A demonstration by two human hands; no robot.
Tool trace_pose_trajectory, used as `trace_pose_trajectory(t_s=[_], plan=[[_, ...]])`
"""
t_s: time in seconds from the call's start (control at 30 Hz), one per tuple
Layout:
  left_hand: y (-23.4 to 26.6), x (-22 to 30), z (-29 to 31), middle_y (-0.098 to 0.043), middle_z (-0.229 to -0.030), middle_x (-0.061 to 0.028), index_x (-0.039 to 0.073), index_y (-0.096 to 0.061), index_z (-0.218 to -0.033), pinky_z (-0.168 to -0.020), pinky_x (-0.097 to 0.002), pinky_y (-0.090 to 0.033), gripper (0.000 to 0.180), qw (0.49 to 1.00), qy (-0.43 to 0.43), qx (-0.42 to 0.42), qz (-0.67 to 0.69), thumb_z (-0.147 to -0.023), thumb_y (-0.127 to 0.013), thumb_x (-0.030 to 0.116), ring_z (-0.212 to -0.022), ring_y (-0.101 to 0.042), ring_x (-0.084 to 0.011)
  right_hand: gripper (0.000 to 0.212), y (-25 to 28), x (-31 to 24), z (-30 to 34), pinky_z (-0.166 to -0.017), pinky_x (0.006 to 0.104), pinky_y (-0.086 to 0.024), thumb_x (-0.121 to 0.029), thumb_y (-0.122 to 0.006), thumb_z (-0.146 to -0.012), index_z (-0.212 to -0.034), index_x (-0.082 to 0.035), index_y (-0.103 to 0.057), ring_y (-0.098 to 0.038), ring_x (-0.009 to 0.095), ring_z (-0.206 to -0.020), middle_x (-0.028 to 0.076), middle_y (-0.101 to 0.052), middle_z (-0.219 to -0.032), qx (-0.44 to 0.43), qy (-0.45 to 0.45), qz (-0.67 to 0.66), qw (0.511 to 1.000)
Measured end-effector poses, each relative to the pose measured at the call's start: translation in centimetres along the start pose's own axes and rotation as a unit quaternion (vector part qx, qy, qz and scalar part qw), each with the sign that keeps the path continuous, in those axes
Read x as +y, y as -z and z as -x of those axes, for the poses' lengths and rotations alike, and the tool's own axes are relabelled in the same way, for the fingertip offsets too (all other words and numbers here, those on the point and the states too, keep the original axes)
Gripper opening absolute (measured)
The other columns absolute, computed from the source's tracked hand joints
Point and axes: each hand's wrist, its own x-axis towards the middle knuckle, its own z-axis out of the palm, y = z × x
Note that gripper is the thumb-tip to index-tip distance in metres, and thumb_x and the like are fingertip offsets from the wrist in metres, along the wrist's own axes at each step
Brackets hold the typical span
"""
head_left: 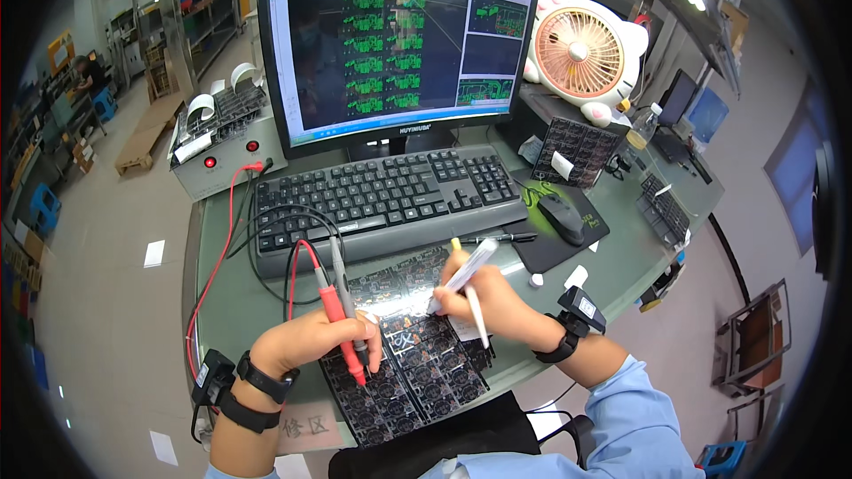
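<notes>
My left hand (315,346) is closed around two test probes, a red one (334,309) and a black one (344,288). Their tips point down over a dark panel of printed circuit boards (435,374). In my right hand (488,299), a white marker pen (469,267) slants down to the same panel, its tip close to the surface. A second slim white stick (477,319) with a yellow end is tucked between those fingers. White marks (404,339) show on the panel near its middle. A small white cap (536,280) stands to the right of my right hand.
Behind the panel lie a black keyboard (373,200) and a mouse (561,217) on its pad. A monitor (399,53) with green board layouts stands behind. Probe leads (232,239) loop at left from a grey box (222,168). A pink-and-white fan (581,53) stands at back right.
</notes>
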Motion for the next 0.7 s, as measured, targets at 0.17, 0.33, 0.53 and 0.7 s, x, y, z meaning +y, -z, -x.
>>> trace_pose_trajectory(t_s=[0.17,0.33,0.53,0.7], plan=[[-0.3,0.2,0.1,-0.069,-0.087,-0.0100,-0.001,-0.072,-0.081,-0.101,-0.0351,-0.038,0.042,1.000,-0.005,0.011,-0.008,-0.095,-0.041,0.024,-0.094,-0.059,-0.0228,0.019,5.4,2.1,-2.9,-0.053,0.0184,-0.047,-0.022,-0.058,-0.099,-0.100,-0.003,-0.055,-0.062,0.008,-0.062,0.005,-0.062,-0.072,0.149,-0.032,-0.188,0.970],[-0.3,0.4,-0.1,-0.068,-0.087,-0.0111,-0.002,-0.069,-0.081,-0.099,-0.0351,-0.041,0.039,1.000,-0.007,-0.001,-0.007,-0.094,-0.041,0.023,-0.096,-0.060,-0.0226,0.017,8.8,5.6,-5.2,-0.060,0.0298,-0.050,-0.017,-0.055,-0.097,-0.113,-0.014,-0.059,-0.065,0.018,-0.065,0.007,-0.071,-0.086,0.148,-0.024,0.087,0.985],[-0.2,-0.1,-0.1,-0.068,-0.088,-0.0108,-0.002,-0.070,-0.082,-0.099,-0.0354,-0.040,0.041,1.000,-0.017,-0.004,-0.010,-0.094,-0.040,0.023,-0.095,-0.060,-0.0233,0.014,8.4,6.3,-5.7,-0.068,0.0446,-0.049,-0.021,-0.062,-0.090,-0.103,-0.018,-0.060,-0.064,0.031,-0.082,0.008,-0.065,-0.082,0.132,0.071,0.369,0.917],[-0.3,-0.1,-0.1,-0.068,-0.088,-0.0103,-0.002,-0.071,-0.083,-0.101,-0.0351,-0.037,0.043,1.000,-0.024,-0.010,-0.014,-0.095,-0.039,0.024,-0.095,-0.059,-0.0232,0.017,8.9,4.9,-5.2,-0.065,0.0397,-0.049,-0.026,-0.059,-0.096,-0.108,-0.015,-0.061,-0.066,0.027,-0.074,0.008,-0.067,-0.075,0.161,0.051,0.252,0.953]])
